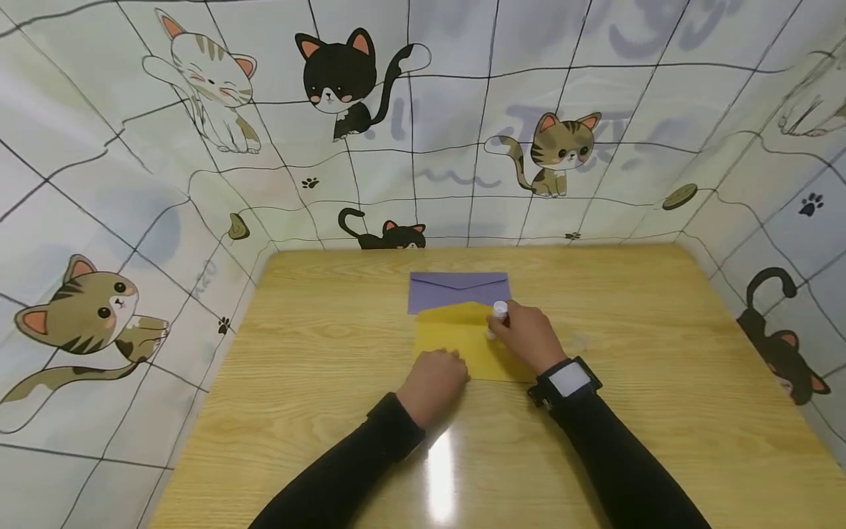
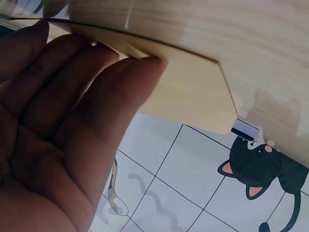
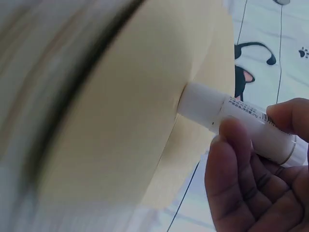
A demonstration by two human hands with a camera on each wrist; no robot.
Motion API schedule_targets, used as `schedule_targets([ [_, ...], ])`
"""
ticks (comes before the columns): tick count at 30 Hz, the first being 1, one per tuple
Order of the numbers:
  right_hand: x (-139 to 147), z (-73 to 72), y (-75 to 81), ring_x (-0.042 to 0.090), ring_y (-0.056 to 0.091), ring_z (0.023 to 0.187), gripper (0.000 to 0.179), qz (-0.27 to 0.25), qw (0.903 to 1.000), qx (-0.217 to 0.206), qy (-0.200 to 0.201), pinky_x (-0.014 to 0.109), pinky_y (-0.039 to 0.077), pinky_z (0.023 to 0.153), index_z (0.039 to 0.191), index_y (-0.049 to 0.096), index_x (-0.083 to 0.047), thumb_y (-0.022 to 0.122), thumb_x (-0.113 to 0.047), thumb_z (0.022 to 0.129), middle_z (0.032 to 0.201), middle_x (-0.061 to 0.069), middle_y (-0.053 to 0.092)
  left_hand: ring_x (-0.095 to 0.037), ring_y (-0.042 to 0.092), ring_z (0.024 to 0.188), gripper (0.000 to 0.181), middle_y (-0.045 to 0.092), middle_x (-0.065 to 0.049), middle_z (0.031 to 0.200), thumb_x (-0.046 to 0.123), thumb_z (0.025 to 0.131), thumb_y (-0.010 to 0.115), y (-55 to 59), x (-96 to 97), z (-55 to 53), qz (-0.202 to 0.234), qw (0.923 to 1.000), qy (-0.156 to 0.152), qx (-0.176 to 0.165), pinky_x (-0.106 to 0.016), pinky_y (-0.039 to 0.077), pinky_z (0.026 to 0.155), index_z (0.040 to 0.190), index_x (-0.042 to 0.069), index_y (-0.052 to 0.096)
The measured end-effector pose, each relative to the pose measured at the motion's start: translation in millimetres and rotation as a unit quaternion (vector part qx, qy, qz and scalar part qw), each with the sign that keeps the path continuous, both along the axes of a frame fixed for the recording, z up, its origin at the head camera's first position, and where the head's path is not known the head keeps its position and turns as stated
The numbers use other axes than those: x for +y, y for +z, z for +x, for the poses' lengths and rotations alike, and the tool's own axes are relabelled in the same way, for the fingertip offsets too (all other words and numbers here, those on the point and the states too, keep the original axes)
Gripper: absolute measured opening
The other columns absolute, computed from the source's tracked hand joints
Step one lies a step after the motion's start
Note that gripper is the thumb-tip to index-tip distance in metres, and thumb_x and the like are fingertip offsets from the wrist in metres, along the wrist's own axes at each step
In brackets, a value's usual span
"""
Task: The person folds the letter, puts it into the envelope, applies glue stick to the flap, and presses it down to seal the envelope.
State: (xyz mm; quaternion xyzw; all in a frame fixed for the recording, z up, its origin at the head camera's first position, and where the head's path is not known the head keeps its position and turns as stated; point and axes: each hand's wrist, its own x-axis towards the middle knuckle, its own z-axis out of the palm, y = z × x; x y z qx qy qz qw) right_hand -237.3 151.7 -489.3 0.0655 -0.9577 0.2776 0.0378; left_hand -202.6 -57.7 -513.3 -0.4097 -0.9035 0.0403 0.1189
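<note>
A yellow envelope (image 1: 449, 334) lies on the table with its flap opened away from me. My right hand (image 1: 532, 338) grips a white glue stick (image 3: 251, 123); its lower end meets the envelope along the flap fold in the right wrist view. At the envelope's near left edge, my left hand (image 1: 436, 386) rests with its fingertips (image 2: 152, 67) on the paper, the palm raised off the table. Just behind lies a purple envelope (image 1: 456, 286), flap side up, its near edge partly covered by the yellow one.
The wooden table (image 1: 317, 330) meets a cloth backdrop (image 1: 449, 169) with cats and grid lines at its back and sides. A wristband with a pale square (image 1: 570, 378) is on the right wrist. Light glares off the table (image 1: 439, 477) near the left sleeve.
</note>
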Motion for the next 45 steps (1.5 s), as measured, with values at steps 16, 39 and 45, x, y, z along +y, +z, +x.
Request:
schedule_targets([
  [16, 4, -3.7, 20.5, 0.018, 0.050, 0.053, 0.031, -0.050, 0.9979, 0.034, -0.024, 0.034, 0.042, 0.048, 0.086, 0.060, -0.009, 0.062, -0.039, 0.095, 0.065, 0.006, 0.059, -0.012, 0.049, 0.053, 0.023, 0.058, 0.006, 0.063, 0.032, 0.089, 0.069, 17.0, 7.8, -11.3, 0.009, 0.9996, 0.009, 0.025, -0.031, 0.047, 0.043, 0.068, 0.021, 0.066],
  [39, -9, 69.1, -6.4, 0.046, 0.054, 0.117, 0.008, -0.549, 0.7857, -0.143, 0.246, 0.055, 0.049, 0.098, 0.100, 0.042, -0.001, 0.050, -0.002, 0.100, 0.129, 0.025, 0.054, -0.014, 0.064, 0.102, 0.031, 0.073, 0.000, 0.111, 0.032, 0.095, 0.064, 56.2, 2.1, -9.8, 0.489, 0.7318, 0.034, -0.473, -0.039, 0.055, 0.086, 0.121, 0.016, 0.067],
  [45, -8, 69.2, -6.9, 0.036, 0.062, 0.102, 0.040, -0.504, 0.8336, -0.129, 0.185, 0.046, 0.058, 0.085, 0.092, 0.034, 0.005, 0.072, -0.007, 0.088, 0.101, 0.013, 0.058, -0.018, 0.067, 0.094, 0.025, 0.074, -0.001, 0.099, 0.031, 0.082, 0.079, 53.4, 1.9, -9.2, 0.505, 0.7183, 0.052, -0.476, -0.044, 0.057, 0.079, 0.103, 0.020, 0.072],
])
